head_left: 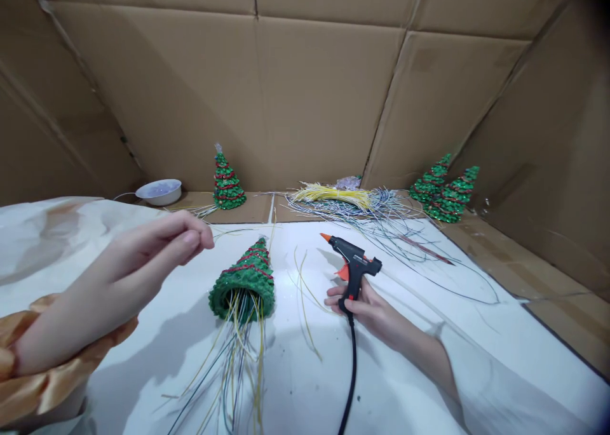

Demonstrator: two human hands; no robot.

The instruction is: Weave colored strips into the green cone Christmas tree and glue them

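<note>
My right hand (369, 308) is wrapped loosely around the lower handle of a black hot glue gun (353, 254). Its orange nozzle points up and to the left, and the trigger is orange. At the left, my left hand (157, 254) is raised, thumb and fingers pinched together; whether anything thin is between them is hidden. Between the hands, a small green Christmas tree (248, 273) with red trim lies on its side, its hollow base toward me. Yellow, white and dark green wires (238, 359) spill from that base onto the white tabletop (305, 397).
Behind stand another decorated tree (227, 181) and a white bowl (159, 192). Two more trees (445, 190) stand at the back right. A yellow wire bundle (333, 197) lies over loose pale wires (381, 216). Cardboard walls (324, 92) enclose the table. A black cord (352, 378) trails from the gun.
</note>
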